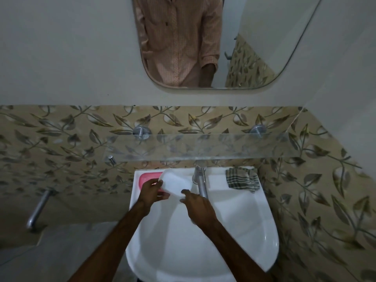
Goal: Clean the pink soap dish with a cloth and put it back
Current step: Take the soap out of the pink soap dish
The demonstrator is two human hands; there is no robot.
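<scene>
the pink soap dish (149, 179) is seated on the sink (254, 220) ledge's back left corner, partly hidden by a white object (176, 183) pinched in the left hand (151, 192). the right hand (196, 205) is held loose, grasping nothing. slippage into the basin is risked by the light fingertip hold. the checked cloth (242, 179) is untouched.

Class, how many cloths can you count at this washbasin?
2: a white cloth held in the left hand over the pink soap dish, and a checked cloth on the basin's back right corner.

My hands meet over the sink (234, 231), a soap dish (147, 178) on its back left corner, a cloth (242, 178) back right, the tap (200, 180) between, a shelf (203, 147) above.
</scene>
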